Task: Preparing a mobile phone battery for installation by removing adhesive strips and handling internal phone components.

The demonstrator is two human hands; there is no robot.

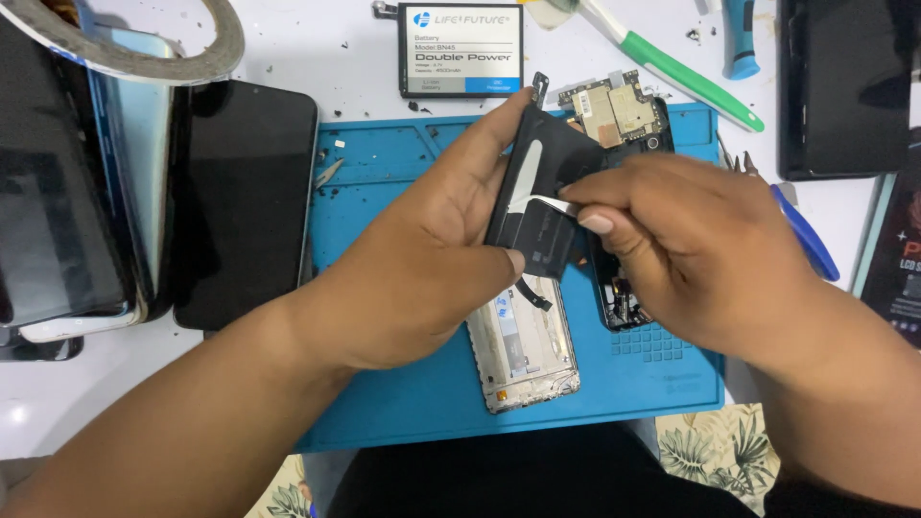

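Left hand [432, 259] grips a black battery [537, 206] by its edges, thumb at the lower edge and fingers curled over the top corner, holding it tilted above the blue mat [384, 288]. Right hand [681, 249] pinches a white strip [542, 200] between thumb and forefinger; the strip runs across the battery's face. Both hands meet at the frame's centre.

Directly under the battery, at 6 o'clock from it, a silver phone frame [528, 350] lies flat on the mat. At 3 o'clock from the battery, largely under the right hand, lies a black phone body [619, 297], with a circuit board [614, 107] showing at its upper end, at 1 o'clock from the battery.

At 12 o'clock, off the mat on the white table [307, 48], a second battery [460, 48] with a white label lies flat. At 2 o'clock lies a green-and-white tool [691, 82], and beyond it a blue handle [739, 38]. A blue-handled tool [806, 240] shows at 3 o'clock, just behind the right hand.

At 9 o'clock, a dark phone [245, 201] lies just beside the mat's left edge, and a stack of screens [67, 182] lies further left. A tape roll [125, 43] sits at 10 o'clock. A dark panel [844, 86] lies at the top right corner.
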